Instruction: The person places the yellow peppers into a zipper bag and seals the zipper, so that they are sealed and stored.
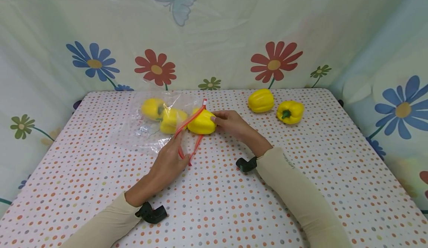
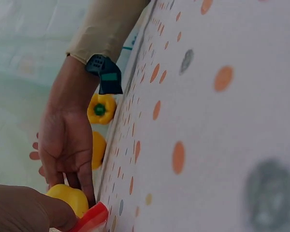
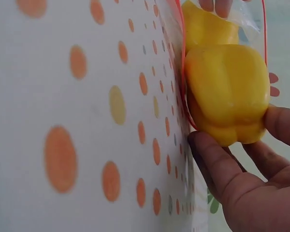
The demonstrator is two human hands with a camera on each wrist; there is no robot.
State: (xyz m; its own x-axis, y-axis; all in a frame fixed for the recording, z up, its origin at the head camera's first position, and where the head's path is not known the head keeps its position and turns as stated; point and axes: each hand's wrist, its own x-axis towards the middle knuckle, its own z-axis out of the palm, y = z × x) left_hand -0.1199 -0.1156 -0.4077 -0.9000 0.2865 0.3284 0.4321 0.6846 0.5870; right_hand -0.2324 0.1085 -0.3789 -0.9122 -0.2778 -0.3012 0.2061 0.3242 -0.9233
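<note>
Step in hand, as I judge it: loading a yellow bell pepper (image 1: pixel 204 125) into a clear plastic bag (image 1: pixel 140 134) on the dotted bench (image 1: pixel 214 203). The pepper sits at the bag's mouth, partly inside, the red edge strip (image 1: pixel 190 121) crossing over it. Right hand (image 1: pixel 232 124) grips its outer end between thumb and fingers; left hand (image 1: pixel 169 160) pinches the strip on the near side. Next move likely calls for pushing inward while the mouth stays spread. Bag contents: two more peppers (image 1: pixel 174 121), lying deeper. Outside: two loose peppers (image 1: pixel 260 100), right of the bag, near the bench's far edge.
</note>
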